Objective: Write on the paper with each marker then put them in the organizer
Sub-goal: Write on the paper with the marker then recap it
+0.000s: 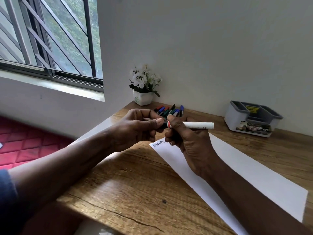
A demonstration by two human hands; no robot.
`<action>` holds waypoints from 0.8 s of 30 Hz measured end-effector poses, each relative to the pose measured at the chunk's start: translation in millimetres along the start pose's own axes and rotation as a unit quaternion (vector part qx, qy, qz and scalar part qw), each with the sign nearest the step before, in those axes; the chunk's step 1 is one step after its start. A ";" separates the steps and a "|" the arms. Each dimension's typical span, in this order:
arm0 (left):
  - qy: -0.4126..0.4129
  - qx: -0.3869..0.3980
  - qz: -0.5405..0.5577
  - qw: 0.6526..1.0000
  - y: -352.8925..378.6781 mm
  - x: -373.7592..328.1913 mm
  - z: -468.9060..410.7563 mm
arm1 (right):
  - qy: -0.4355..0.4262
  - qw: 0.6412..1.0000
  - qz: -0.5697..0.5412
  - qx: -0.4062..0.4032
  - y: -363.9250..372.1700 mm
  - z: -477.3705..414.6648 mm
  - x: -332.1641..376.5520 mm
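Two hands meet above the wooden desk (132,187). From the left, the left hand (135,128) curls in, thumb and fingers pinching the marker's dark end. They hide most of it, so I can't tell whether a cap sits fully on. The marker (194,125), a white barrel with a red band, lies level in the air, gripped by the right hand (188,143). Behind the hands, a pile of markers (171,110) is partly covered. The paper (245,168) lies under the right forearm, with an unreadable scrawl at its far corner and its near end cut off. The grey organizer (252,117) stands rightmost by the wall, well apart from the marker.
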State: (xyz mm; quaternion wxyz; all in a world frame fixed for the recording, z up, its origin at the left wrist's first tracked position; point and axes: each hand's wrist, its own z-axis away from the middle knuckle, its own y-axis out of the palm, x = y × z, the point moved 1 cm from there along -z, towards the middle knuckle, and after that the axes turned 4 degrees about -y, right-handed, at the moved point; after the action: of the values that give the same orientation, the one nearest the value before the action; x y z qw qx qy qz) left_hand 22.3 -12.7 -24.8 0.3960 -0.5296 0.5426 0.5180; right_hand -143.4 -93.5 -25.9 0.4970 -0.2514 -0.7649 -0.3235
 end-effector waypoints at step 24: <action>-0.201 -0.122 -0.671 0.703 -28.7 18.4 -15.9 | -0.140 0.934 0.304 -0.128 -43.4 -6.4 10.6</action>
State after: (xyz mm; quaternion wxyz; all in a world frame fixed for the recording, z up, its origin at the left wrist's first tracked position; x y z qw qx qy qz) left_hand 50.1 -28.6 -44.6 0.6704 -0.6810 -0.1163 0.2708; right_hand -174.2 -126.4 -24.8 0.4233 -0.5763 -0.6656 -0.2137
